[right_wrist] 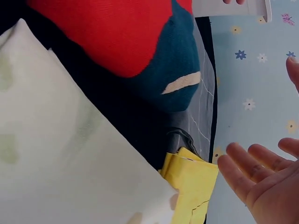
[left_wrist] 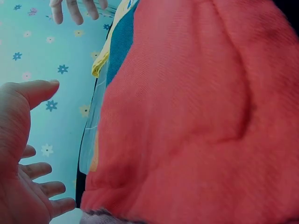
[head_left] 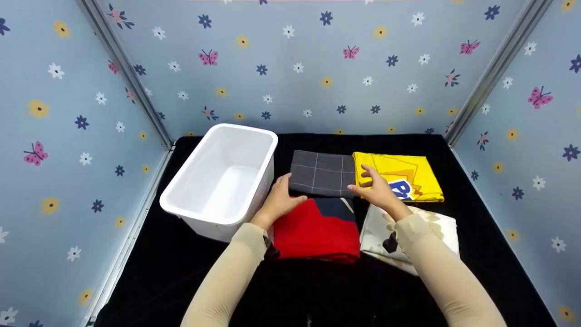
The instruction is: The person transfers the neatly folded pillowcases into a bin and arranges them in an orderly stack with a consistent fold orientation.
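A folded grey checked cloth (head_left: 323,175) lies at the middle of the black table (head_left: 317,290). My left hand (head_left: 279,197) is at its left edge and my right hand (head_left: 374,186) at its right edge, partly over a folded yellow cloth (head_left: 404,175). Just in front of the grey cloth lies a folded red and navy cloth (head_left: 313,229). In the left wrist view my left hand (left_wrist: 23,163) shows a bare palm with spread fingers beside the red cloth (left_wrist: 196,116). My right hand (right_wrist: 266,182) is likewise spread and holds nothing, next to the yellow cloth (right_wrist: 191,182).
An empty white bin (head_left: 245,128) stands at the left of the table, close to my left hand. A folded cream printed cloth (head_left: 435,225) lies under my right forearm. Flowered blue walls close in the table on three sides.
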